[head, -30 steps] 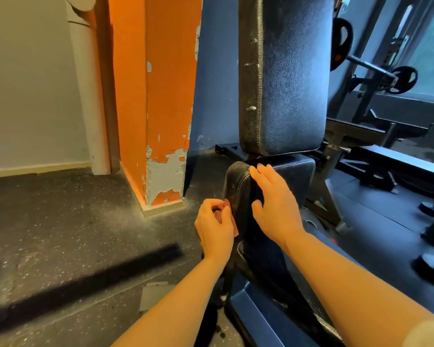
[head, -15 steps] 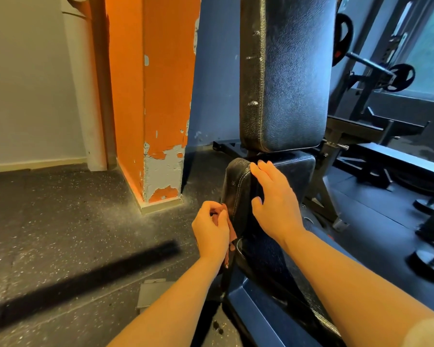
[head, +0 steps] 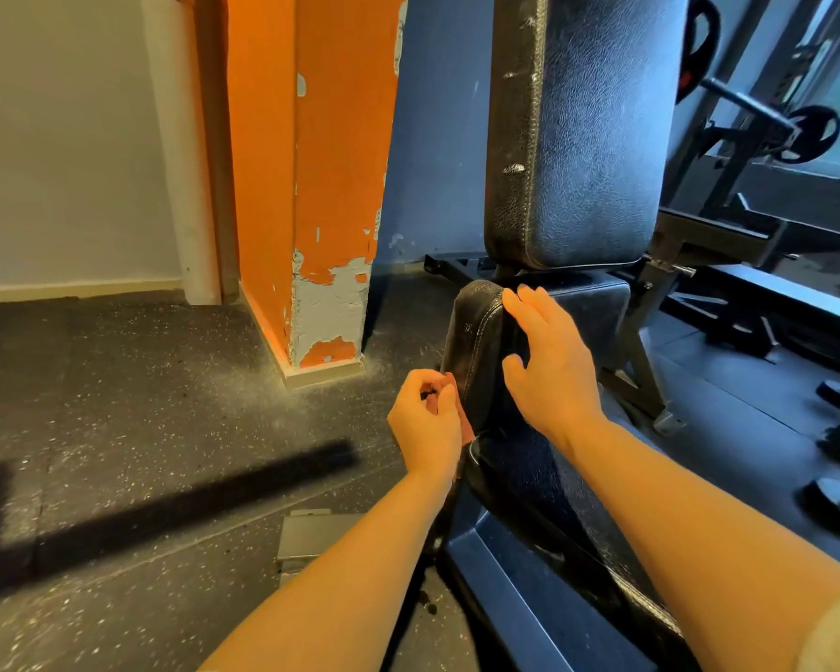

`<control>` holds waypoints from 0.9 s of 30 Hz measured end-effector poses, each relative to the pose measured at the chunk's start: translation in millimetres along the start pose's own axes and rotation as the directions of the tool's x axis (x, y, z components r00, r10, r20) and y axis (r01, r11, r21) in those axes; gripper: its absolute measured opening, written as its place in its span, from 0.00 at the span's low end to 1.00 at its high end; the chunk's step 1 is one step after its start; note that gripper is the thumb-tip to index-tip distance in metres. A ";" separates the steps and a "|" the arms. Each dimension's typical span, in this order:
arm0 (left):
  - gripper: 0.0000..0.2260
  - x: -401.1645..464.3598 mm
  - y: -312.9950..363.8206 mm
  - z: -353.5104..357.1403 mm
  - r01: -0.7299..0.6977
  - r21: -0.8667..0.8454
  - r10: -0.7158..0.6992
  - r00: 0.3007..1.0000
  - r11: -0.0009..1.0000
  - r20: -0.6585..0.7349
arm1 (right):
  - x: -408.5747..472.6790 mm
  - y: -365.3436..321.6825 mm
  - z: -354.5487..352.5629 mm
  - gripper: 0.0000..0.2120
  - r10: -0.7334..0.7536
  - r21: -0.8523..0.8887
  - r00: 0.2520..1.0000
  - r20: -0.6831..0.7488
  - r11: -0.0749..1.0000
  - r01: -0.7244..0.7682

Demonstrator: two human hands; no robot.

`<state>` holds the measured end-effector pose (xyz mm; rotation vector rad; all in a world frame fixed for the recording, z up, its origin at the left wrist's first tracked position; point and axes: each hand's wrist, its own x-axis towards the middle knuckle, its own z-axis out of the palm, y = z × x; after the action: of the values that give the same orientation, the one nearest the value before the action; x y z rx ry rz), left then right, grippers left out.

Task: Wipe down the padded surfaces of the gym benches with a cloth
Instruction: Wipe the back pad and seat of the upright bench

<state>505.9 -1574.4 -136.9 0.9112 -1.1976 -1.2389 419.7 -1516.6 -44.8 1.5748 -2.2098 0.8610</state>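
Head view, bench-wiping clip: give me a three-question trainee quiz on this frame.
1. True or false: the left hand holds the small reddish-brown cloth against the side of the black padded vinyl seat.
2. Where does the right hand rest? A) on the seat's top edge B) on the tall black vinyl backrest C) on the peeling orange pillar
3. Fill in: the backrest stands nearly ____.

Key: 1 true; 2 A; 3 upright.
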 end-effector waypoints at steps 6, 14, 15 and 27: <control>0.09 4.4 -3.7 -0.1 0.085 0.010 -0.084 0.993 0.996 -0.088 | 0.0 2.2 -0.7 0.32 -0.016 0.000 1.000 -0.006 1.000 0.016; 0.08 -2.9 -3.0 6.6 -0.056 0.018 0.056 0.998 0.998 -0.013 | -0.4 2.7 -0.9 0.32 -0.026 0.010 1.000 -0.015 1.000 0.026; 0.10 -1.2 -4.4 3.6 0.009 0.018 -0.009 1.000 1.000 -0.002 | -0.4 2.5 -2.3 0.32 -0.029 0.005 1.000 -0.010 1.000 0.029; 0.04 30.3 52.2 10.1 -0.161 -0.054 0.166 0.981 0.985 0.097 | -0.8 0.4 -4.6 0.32 -0.036 0.033 0.999 0.002 0.999 0.036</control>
<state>504.2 -1595.6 -79.4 0.7080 -1.2924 -1.1865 419.1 -1513.1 -41.8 1.6266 -2.1733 0.8891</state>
